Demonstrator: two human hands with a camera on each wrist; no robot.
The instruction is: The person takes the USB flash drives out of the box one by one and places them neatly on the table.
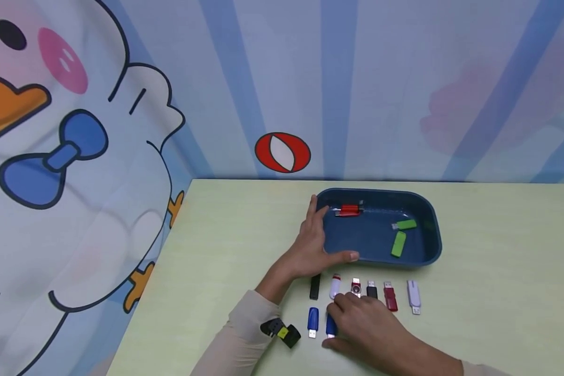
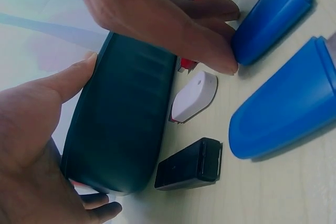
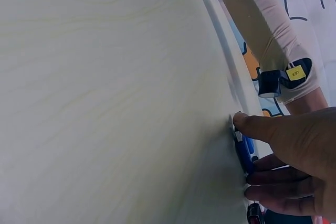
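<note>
My left hand (image 1: 310, 248) rests on the left end of the dark blue tray (image 1: 438, 235), its extended thumb along the near rim and its fingers at the left side. The thumb touches the rim in the left wrist view too. Low over the table, my right hand (image 1: 373, 324) holds a blue USB flash drive (image 1: 331, 326) lengthwise between thumb and fingertips. Part of that drive is hidden by the hand. Another blue flash drive (image 1: 313, 319) lies to its left. Inside the tray are red flash drives (image 1: 350, 209) and two green flash drives (image 1: 398, 244).
Between the tray and my right hand runs a row: a black flash drive (image 1: 315, 287), a white one (image 1: 335, 287), a red-and-silver one (image 1: 355, 286), another black one (image 1: 372, 290), a red one (image 1: 390, 296) and a lilac one (image 1: 414, 297). A printed wall (image 1: 385, 89) stands behind the table.
</note>
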